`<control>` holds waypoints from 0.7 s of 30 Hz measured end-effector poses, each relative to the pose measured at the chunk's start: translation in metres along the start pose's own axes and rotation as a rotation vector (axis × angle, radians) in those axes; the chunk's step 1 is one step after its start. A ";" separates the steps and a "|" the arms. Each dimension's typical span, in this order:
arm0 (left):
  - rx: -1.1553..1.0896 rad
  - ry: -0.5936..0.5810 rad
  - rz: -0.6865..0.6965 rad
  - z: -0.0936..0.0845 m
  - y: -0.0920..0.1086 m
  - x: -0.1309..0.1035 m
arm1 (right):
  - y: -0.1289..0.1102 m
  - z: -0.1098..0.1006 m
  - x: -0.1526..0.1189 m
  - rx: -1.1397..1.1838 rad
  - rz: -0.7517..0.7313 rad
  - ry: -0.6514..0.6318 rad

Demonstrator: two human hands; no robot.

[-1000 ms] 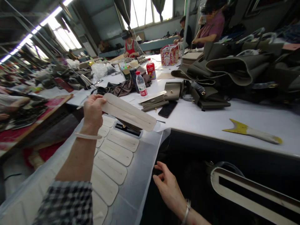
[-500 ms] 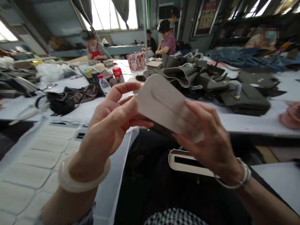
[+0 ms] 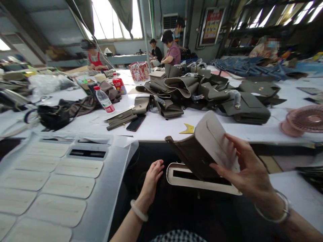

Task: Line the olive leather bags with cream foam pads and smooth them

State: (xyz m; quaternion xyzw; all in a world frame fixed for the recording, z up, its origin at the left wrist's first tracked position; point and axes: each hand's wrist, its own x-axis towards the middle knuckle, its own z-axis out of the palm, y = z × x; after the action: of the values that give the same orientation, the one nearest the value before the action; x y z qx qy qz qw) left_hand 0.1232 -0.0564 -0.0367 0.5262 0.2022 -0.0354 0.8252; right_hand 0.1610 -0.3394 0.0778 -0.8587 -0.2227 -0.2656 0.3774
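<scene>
- Right hand [image 3: 248, 168], one: we record it holding a pale panel [image 3: 213, 134], thumb at the lower edge, fingers at the upper; the grip is fairly wide, spanning the panel.
- Pale panel, one: we note it tilted, its rounded end reaching up and left out of the grip.
- Dark leather piece [image 3: 193, 153], one: we see it hanging left of and beneath the panel; whether the fingers touch it, we cannot tell.
- Long pale-rimmed piece [image 3: 176, 181], one, with a dark slot: below the leather piece and partly hidden by it.
- Left hand [image 3: 152, 176], one: we list it as holding nothing, fingers loosely curled, just left of the pale-rimmed piece.
- Translucent sheet [image 3: 103, 183], one, left of us, bearing rows of pale strips [image 3: 68, 185].
- White table [image 3: 156, 129], ahead of us: yellow piece [image 3: 187, 128], dark phone [image 3: 136, 123], capped bottle [image 3: 104, 100], grey-green bags [image 3: 249, 107], pink fan [image 3: 305, 119].
</scene>
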 end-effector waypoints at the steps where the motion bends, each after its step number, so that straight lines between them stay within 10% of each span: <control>1: -0.016 0.008 -0.068 -0.002 -0.021 0.002 | 0.001 0.001 -0.002 0.010 -0.007 -0.013; 7: -0.173 -0.052 -0.335 0.006 -0.086 0.005 | 0.014 0.002 -0.013 -0.108 -0.191 -0.108; 21: -0.226 -0.049 -0.385 0.017 -0.088 -0.010 | 0.016 0.002 -0.036 -0.487 -0.401 -0.360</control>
State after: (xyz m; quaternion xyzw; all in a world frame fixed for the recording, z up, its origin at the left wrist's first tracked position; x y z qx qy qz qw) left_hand 0.0947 -0.1117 -0.1019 0.3812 0.2813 -0.1821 0.8616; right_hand 0.1430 -0.3545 0.0459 -0.8957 -0.3797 -0.2242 0.0571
